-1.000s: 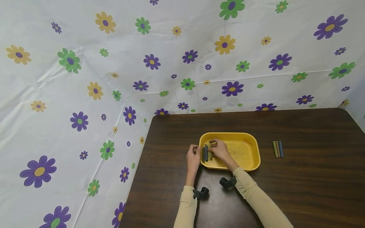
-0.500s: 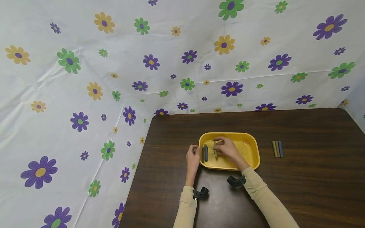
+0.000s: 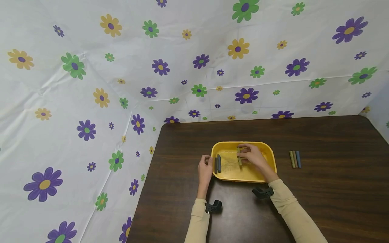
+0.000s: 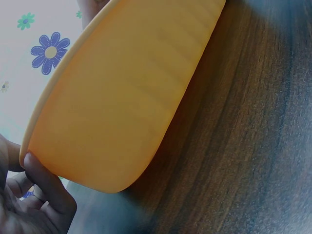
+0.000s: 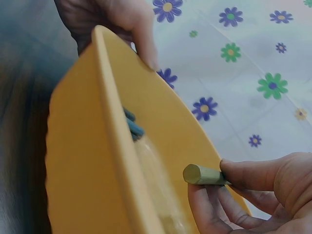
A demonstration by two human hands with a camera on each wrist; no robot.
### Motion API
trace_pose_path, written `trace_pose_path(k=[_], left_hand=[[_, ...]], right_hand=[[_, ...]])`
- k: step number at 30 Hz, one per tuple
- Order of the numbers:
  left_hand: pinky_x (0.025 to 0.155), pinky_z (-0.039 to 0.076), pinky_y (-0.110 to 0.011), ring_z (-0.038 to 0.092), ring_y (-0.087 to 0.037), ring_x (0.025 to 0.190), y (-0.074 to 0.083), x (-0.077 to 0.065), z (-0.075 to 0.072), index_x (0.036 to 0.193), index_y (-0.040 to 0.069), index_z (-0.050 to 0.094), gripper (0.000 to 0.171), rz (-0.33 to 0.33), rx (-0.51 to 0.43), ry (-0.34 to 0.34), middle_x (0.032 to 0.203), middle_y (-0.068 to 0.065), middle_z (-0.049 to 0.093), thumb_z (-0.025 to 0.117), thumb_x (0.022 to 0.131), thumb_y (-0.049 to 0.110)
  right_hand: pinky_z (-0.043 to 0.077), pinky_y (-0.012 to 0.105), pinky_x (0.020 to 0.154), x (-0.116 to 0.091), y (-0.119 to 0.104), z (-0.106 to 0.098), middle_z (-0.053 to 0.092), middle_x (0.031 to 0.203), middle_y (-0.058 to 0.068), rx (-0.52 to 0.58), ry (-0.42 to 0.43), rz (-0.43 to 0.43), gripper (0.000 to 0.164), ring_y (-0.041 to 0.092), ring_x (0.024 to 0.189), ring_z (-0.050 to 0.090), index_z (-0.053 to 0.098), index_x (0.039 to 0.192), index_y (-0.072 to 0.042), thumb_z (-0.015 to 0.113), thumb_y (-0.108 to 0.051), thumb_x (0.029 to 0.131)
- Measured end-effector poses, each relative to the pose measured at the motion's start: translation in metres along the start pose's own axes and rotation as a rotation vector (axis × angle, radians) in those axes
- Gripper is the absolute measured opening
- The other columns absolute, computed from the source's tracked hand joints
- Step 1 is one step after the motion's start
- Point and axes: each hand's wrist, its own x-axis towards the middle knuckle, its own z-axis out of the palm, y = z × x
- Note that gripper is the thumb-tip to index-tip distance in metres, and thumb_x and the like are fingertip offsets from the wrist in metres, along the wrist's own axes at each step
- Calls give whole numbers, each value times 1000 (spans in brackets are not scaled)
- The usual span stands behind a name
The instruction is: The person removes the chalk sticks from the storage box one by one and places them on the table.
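A shallow yellow plastic tray [image 3: 229,173] stands on the brown table. My left hand [image 3: 205,169] pinches its left rim between thumb and finger, as the left wrist view confirms. Over the middle of the tray, my right hand [image 3: 254,157] holds a yellow-green hexagonal stick [image 5: 204,175] between thumb and fingers, its flat end pointing out in the right wrist view. Against the tray's left inner wall lie a dark green stick [image 3: 216,165] and a dark blue stick [image 3: 219,163], side by side.
Right of the tray, an olive stick [image 3: 292,159], a brownish stick [image 3: 294,159] and a blue stick [image 3: 298,159] lie in a row on the dark wood table [image 3: 340,182]. A white flowered cloth [image 3: 182,60] hangs behind the table and along its left.
My right hand has moved rightward from beside the two dark sticks to the tray's middle, carrying the yellow-green stick. My left hand keeps its place on the left rim.
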Motion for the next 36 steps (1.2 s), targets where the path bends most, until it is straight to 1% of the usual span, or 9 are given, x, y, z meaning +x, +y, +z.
trace_pose_path(k=[3,7,9,17,20,24,28,33,36], left_hand=[[51,44,-29,49,-11,57,0,0,0,109,2,67,14,2,1,0,88,-11,66,61,106,15],[51,44,-30,49,-12,57,0,-1,-1,109,2,66,15,5,-5,-3,89,-12,66,61,106,16],[51,44,-30,49,-12,56,-1,-2,-1,109,2,66,15,3,-10,-7,89,-13,66,60,106,16],[49,44,-29,48,-11,54,-1,-3,-1,109,2,66,15,8,-16,-16,89,-14,66,60,106,15],[49,44,-29,48,-11,54,-2,-3,-1,110,2,66,15,5,-16,-15,90,-14,66,60,106,15],[49,44,-29,48,-12,54,-1,-2,-1,111,2,66,15,-5,-16,-17,91,-14,67,60,106,15],[48,44,-30,48,-12,54,-1,-2,-1,111,2,66,16,-2,-16,-18,93,-15,68,60,107,16],[49,45,-30,49,-12,55,-2,-1,0,111,3,66,16,4,-11,-16,91,-12,67,60,107,17],[49,44,-30,48,-12,53,-2,-1,0,111,3,66,15,6,-7,-19,90,-11,66,60,107,16]], right_hand=[[60,38,80,-3,-1,-10,63,122,27,-18,18,3,44,23,90,69,53,142,9,65,-7,102],[59,33,75,-6,-2,-21,63,123,28,-16,35,-2,45,19,88,68,53,142,10,65,-6,102],[59,32,74,-8,-1,-26,62,124,30,-8,33,-8,46,18,88,68,51,143,11,65,-6,102],[59,35,80,-18,-1,-42,59,133,30,-28,55,0,49,22,98,68,52,145,7,66,-14,103],[59,33,79,-22,-2,-48,58,134,31,-16,58,-4,51,20,99,67,50,147,7,65,-15,104],[58,29,77,-26,-4,-56,55,135,31,8,67,-11,52,14,95,64,47,148,9,65,-15,104],[59,29,75,-29,-5,-64,57,132,30,3,90,-12,53,11,91,63,47,148,9,65,-15,104],[59,28,74,-30,-2,-74,61,123,25,-3,116,-20,53,8,87,64,47,147,10,65,-14,104],[59,27,75,-33,-2,-79,61,124,25,-10,128,-24,51,6,87,65,49,147,9,64,-15,104]])
